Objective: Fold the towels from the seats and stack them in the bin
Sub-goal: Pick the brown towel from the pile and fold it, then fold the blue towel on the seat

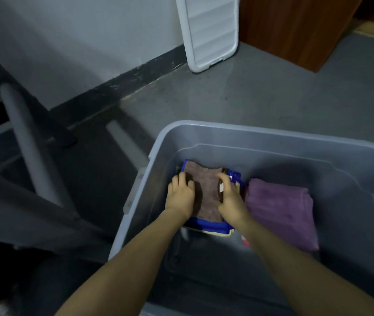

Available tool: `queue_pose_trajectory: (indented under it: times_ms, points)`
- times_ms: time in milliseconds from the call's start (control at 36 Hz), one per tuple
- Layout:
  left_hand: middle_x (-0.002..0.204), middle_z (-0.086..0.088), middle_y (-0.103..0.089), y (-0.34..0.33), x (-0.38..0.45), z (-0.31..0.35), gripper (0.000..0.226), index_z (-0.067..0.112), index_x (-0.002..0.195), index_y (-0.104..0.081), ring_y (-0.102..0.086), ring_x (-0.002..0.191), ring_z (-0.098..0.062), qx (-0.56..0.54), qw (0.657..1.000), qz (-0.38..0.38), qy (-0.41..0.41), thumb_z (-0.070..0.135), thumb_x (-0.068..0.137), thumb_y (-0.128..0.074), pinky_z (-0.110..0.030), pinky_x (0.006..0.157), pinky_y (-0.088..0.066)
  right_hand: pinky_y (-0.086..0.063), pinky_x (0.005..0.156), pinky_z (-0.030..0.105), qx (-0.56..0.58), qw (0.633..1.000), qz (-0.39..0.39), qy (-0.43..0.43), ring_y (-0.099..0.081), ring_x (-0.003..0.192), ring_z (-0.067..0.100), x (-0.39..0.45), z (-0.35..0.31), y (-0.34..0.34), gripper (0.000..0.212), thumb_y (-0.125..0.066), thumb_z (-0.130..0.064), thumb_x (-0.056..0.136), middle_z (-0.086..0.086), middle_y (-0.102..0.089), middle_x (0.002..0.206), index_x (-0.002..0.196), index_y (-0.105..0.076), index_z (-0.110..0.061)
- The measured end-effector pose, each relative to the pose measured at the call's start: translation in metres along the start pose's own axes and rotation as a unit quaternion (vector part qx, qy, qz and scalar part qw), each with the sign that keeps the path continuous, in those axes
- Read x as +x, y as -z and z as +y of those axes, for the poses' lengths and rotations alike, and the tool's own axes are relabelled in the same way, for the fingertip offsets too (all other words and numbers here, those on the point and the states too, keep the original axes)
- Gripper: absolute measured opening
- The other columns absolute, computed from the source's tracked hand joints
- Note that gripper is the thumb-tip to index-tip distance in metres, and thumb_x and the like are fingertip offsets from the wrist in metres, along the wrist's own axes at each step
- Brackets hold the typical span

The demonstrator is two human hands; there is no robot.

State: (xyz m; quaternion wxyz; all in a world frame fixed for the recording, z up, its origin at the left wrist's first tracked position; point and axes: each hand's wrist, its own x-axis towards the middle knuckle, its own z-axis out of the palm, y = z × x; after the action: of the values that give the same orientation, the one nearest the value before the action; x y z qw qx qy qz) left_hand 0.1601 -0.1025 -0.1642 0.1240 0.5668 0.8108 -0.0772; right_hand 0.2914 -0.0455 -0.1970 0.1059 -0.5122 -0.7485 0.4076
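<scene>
Brown towel: folded, lying on top of a stack in the left part of the grey bin; under it show a blue towel edge and a pale yellow layer.
Purple towel: folded, just beside that stack on its right, also on the bin floor.
Handling: soft, light and limp by the look of it; the folds would likely slump if lifted by 1 corner, so the 2 side edges are the sensible places to hold, with flat pressure from above to settle it.
Left hand: on the brown towel's left edge, fingers bent down over that edge; whether they pinch the cloth or only press it, I cannot tell.
Right hand: on the right edge, fingers curled onto the fold near a small pale tag; the grip looks loose.
Stage: judged as the placing or squaring of this towel on the stack.
Lid: white, leaning on the wall beyond.
</scene>
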Motion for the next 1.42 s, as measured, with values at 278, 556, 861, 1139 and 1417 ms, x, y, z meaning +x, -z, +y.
queue_pose_trajectory:
  times_ms: [278,556,861,1139,1417]
  points:
    - [0.146,-0.013,-0.023,-0.004,-0.006,0.002,0.055,0.008,0.141,-0.033,-0.031,0.127,-0.034,-0.102,0.991,-0.088,-0.002,0.012,0.090,-0.053,-0.040,0.106,-0.034,-0.034,0.102,0.038,-0.285,0.958,-0.002,-0.013,-0.038,0.120,0.033,-0.005,0.007,0.003,0.054,-0.049,-0.019,0.093,0.013,-0.031,0.137,0.143,-0.034,-0.030]
    - [0.141,-0.019,-0.034,0.028,-0.023,0.008,0.047,0.002,0.136,-0.037,-0.034,0.129,-0.037,-0.154,0.984,-0.092,0.016,0.006,0.091,-0.046,-0.041,0.103,-0.034,-0.036,0.098,0.036,-0.235,0.971,0.037,0.026,-0.045,0.109,0.035,-0.009,-0.011,0.021,0.046,-0.055,-0.019,0.087,0.014,-0.042,0.123,0.132,-0.054,-0.025]
    - [0.129,-0.015,-0.051,0.123,-0.061,0.002,0.036,0.004,0.123,-0.052,-0.049,0.120,-0.034,-0.235,0.970,0.057,-0.027,0.009,0.089,-0.047,-0.044,0.098,-0.044,-0.037,0.081,0.027,-0.052,0.992,0.087,0.069,-0.057,0.096,0.030,-0.040,-0.079,0.075,0.026,-0.056,-0.004,0.086,0.010,-0.052,0.091,0.109,-0.066,-0.006]
    - [0.120,-0.014,-0.052,0.251,-0.125,-0.024,0.028,0.005,0.117,-0.054,-0.051,0.111,-0.030,-0.253,0.936,0.232,-0.073,0.012,0.091,-0.045,-0.040,0.095,-0.043,-0.041,0.067,0.023,0.068,0.972,0.165,0.154,-0.054,0.068,0.015,-0.081,-0.196,0.137,0.015,-0.058,0.001,0.085,-0.010,-0.055,0.062,0.088,-0.069,-0.007]
    - [0.117,-0.011,-0.056,0.337,-0.211,-0.116,0.025,0.007,0.114,-0.056,-0.054,0.105,-0.027,-0.255,0.891,0.373,-0.037,0.017,0.094,-0.045,-0.034,0.090,-0.044,-0.045,0.068,0.022,0.102,0.939,0.135,0.301,-0.056,0.067,0.009,-0.135,-0.353,0.135,0.014,-0.057,-0.006,0.089,-0.008,-0.060,0.071,0.086,-0.065,-0.016]
